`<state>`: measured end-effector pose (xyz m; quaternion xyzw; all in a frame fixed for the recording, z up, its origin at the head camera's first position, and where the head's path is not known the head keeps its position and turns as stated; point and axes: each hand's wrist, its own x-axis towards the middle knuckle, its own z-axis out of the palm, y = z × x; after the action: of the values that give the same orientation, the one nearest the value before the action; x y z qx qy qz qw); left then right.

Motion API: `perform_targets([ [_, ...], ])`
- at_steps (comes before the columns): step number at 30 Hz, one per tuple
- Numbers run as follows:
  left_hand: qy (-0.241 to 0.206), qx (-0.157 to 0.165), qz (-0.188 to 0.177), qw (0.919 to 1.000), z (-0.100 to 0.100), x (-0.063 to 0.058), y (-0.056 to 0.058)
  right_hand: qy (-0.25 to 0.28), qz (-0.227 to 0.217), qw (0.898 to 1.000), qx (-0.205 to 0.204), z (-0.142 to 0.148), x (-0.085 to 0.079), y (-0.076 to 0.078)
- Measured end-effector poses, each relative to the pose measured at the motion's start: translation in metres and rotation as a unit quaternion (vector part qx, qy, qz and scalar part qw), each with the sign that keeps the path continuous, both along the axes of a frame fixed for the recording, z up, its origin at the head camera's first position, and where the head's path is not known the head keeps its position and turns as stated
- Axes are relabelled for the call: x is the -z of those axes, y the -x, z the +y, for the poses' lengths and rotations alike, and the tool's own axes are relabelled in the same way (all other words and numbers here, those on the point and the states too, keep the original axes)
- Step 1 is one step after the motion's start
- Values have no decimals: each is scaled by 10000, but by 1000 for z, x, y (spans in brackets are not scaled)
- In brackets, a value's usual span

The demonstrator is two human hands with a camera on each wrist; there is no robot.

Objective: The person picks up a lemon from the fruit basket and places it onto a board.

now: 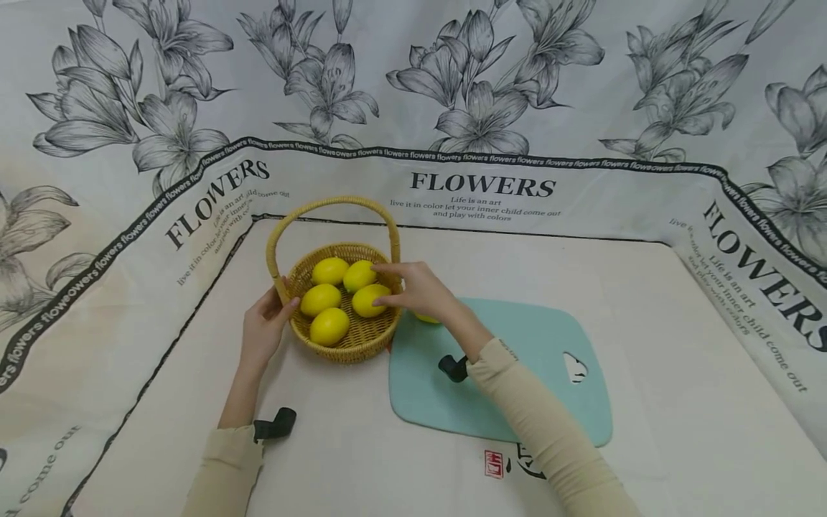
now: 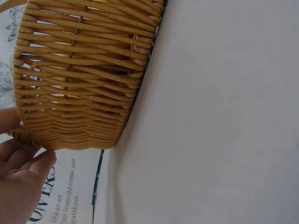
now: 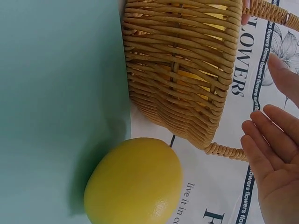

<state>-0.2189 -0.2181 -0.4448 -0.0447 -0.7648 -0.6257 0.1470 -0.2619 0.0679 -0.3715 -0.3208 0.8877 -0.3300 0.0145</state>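
A round wicker basket (image 1: 342,352) with an arched handle holds several yellow lemons (image 1: 329,327). At the basket's left side my left hand (image 1: 261,330) grips the rim by the foot of the handle, thumb inside and fingers outside. My right hand (image 1: 420,287) hovers over the right rim, thumb and fingers spread apart, fingertips overlapping the rightmost lemons in the head view. In the right wrist view its fingers (image 3: 275,133) are extended beside the handle's other foot, with nothing between them. Another lemon (image 3: 135,182) lies on the cutting board, mostly hidden under my right hand in the head view.
The light-blue cutting board (image 1: 439,402) lies to the right of the basket, its edge close to the basket's base. A white cloth with printed flowers and lettering covers the table (image 1: 336,445) and rises behind as a backdrop (image 1: 362,172).
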Motion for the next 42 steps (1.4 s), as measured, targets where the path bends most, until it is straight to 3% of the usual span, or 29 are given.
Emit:
perform_targets([
  [4, -78, 37, -113, 9999, 0, -5, -4, -49, -112, 9999, 29, -3, 2, 1],
  [8, -100, 91, -155, 9998, 4, -19, -12, -64, -153, 9999, 27, -6, 0, 0],
  [15, 121, -1, -234, 9997, 10, -34, -22, -100, -189, 9997, -74, -9, 2, 2],
  [26, -160, 137, -199, 9996, 7, -24, -14, -213, -141, 9995, -167, -13, 8, 6],
  [42, -96, 76, -259, 9996, 9, -30, -19, -367, -43, 9991, -196, -18, 15, 8],
])
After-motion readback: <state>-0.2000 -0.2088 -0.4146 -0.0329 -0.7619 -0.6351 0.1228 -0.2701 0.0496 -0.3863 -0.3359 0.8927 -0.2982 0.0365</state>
